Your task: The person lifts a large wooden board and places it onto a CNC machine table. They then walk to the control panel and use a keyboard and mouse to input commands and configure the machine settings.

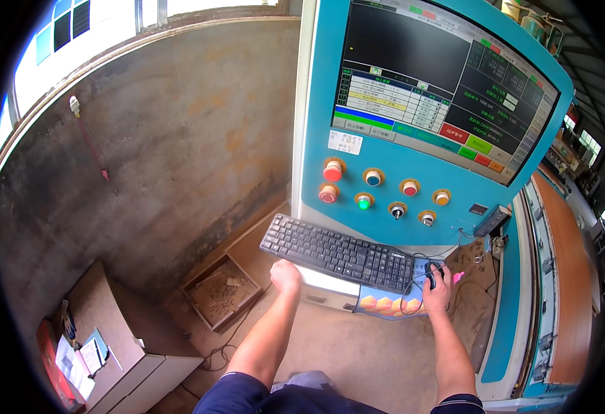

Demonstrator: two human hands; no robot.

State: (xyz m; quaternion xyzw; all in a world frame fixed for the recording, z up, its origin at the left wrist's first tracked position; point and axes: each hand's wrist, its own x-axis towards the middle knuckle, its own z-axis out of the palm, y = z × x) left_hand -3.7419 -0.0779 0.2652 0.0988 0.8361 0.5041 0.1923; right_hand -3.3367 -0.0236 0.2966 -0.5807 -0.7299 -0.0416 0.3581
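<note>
A black keyboard (337,255) lies slanted on a white shelf (326,279) at the foot of a blue control cabinet. My left hand (286,276) is curled into a fist against the shelf's left end, just below the keyboard; whatever its fingers hold is hidden. To the right of the keyboard, my right hand (438,286) rests over a black computer mouse (432,270), fingers around it. The mouse sits on a patterned mouse pad (385,303) that hangs over the shelf's front. Above, the cabinet's screen (447,83) is lit, showing a table and coloured buttons.
Knobs and push buttons (364,201) line the panel below the screen. A wooden box (221,293) with debris stands on the floor by the wall. A cabinet (120,338) with papers is at lower left. Cables trail near both sides; a long machine (558,276) flanks the right.
</note>
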